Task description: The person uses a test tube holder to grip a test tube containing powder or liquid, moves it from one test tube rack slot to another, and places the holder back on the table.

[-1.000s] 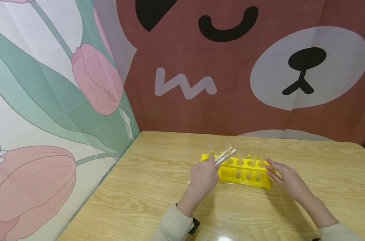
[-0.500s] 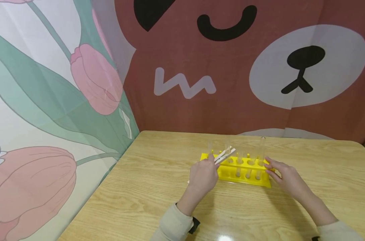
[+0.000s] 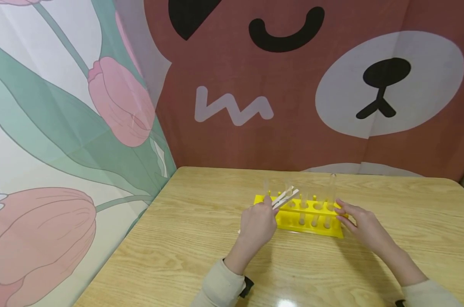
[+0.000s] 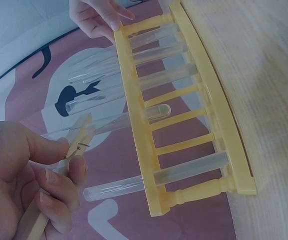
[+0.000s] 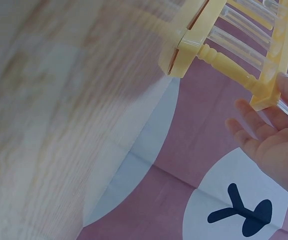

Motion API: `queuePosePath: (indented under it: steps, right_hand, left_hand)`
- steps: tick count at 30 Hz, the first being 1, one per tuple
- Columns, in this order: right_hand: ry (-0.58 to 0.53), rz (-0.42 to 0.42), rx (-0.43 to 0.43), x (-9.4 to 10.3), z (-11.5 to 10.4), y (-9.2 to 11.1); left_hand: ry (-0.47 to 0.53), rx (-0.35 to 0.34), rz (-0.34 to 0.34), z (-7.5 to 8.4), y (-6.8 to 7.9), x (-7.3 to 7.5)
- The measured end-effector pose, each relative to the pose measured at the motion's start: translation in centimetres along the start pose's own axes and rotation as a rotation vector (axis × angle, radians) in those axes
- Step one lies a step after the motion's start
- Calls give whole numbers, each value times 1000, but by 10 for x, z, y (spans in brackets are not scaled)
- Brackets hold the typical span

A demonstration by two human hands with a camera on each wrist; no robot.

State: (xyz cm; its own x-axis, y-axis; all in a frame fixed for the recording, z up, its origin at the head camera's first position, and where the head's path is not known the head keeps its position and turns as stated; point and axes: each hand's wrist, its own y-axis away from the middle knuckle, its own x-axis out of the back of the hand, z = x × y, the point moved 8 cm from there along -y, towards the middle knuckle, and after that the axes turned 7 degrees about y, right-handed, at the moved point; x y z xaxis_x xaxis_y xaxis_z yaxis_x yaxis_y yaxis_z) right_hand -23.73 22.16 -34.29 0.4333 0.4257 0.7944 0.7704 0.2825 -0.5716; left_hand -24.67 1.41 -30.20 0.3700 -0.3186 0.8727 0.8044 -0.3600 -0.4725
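Note:
A yellow test tube rack stands on the table and bears several clear test tubes. My left hand grips a wooden test tube holder, whose jaws are closed around a test tube. In the left wrist view this tube is level with the rack's rungs, its rounded end just past the top plate and short of the base. At the rack's right end, my right hand pinches the top plate's corner between thumb and fingers. In the right wrist view, the other fingers of my right hand spread below that corner.
Three test tubes stand near the rack's right end, and another test tube stands at its left end. The wood-grain table meets a bear-print cloth behind and a tulip-print cloth on the left.

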Motion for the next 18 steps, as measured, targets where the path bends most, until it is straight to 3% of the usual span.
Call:
queuePosePath:
  steps: [18]
  right_hand:
    - [11, -20, -16, -1, 1, 0]
  left_hand:
    - [0, 19, -27, 0, 0, -2]
